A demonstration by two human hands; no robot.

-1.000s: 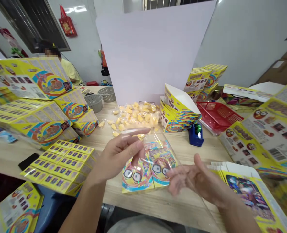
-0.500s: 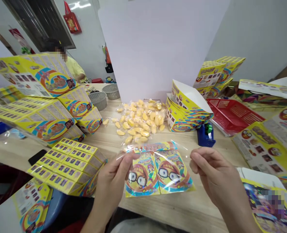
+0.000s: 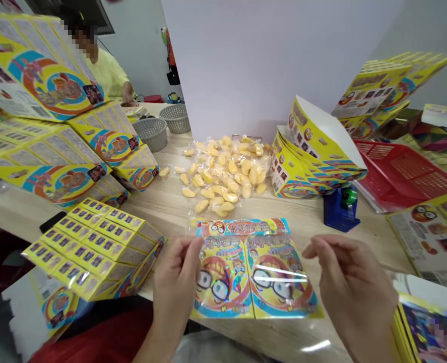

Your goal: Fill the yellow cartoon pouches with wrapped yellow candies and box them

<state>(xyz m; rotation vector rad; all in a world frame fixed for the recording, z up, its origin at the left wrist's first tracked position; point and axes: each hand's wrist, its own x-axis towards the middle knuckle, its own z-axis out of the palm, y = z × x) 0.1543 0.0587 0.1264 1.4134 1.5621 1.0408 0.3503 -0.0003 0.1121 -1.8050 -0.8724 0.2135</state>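
A flat clear plastic bag lies in front of me on the wooden table. Inside it are two yellow printed packs with cartoon faces in glasses, side by side under a blue printed header strip. My left hand pinches the bag's left edge between thumb and fingers. On the other side my right hand has its thumb pressed to curled fingers at the film's right edge; the thin film there is hard to see. Just beyond the bag is a pile of small yellow pieces in clear wrappers.
Stacked yellow boxes rise at the left, with a shrink-wrapped block nearer. Folded yellow cartons, a blue tape dispenser and a red basket stand at the right. Behind are grey baskets and another person.
The bag with its two packs now lies flatter and looks larger, turned more squarely to me. Both hands stay at its sides, the right a little further right. The camera view has shifted.
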